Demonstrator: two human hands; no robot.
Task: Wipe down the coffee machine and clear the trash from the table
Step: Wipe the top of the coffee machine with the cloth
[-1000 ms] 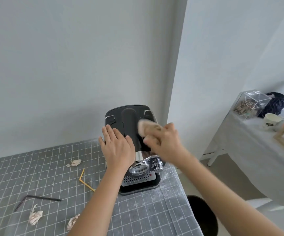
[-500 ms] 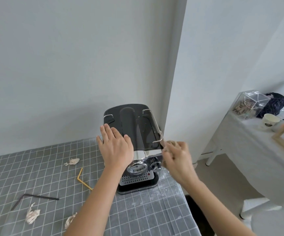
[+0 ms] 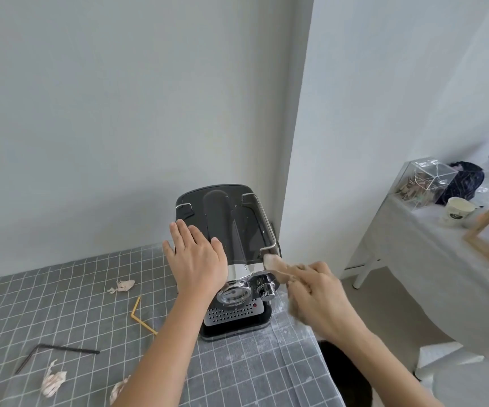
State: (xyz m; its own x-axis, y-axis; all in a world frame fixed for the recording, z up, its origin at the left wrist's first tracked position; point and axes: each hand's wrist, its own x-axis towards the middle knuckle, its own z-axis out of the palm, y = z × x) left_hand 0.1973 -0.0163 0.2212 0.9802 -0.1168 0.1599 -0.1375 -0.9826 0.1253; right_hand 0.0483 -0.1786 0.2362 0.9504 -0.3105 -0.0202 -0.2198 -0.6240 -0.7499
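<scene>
Your checked bench [image 3: 237, 374] meets grey walls; the machine [image 3: 228, 254] sits at 12 o'clock. Left hand [image 3: 197, 261] lies flat, fingers apart, on it; right hand [image 3: 316, 295] clamps a cloth [image 3: 277, 265] against its right edge. Scraps [image 3: 52, 383] and straws [image 3: 142, 315] litter 9 o'clock.

coffee machine [image 3: 231, 227]: black top, chrome front
tablecloth [image 3: 61, 304]: grey, white grid
straws: 1 yellow [image 3: 137, 314], 1 black [image 3: 61, 349]
cloth [image 3: 278, 267]: tan

Honestly nothing here is legible. The coffee machine [image 3: 231, 254] has a tiny line of lettering under the round gauge on its front, way too small and blurry to read. The paper cup [image 3: 454, 212] on the far side has a dark round logo, also unreadable.
</scene>
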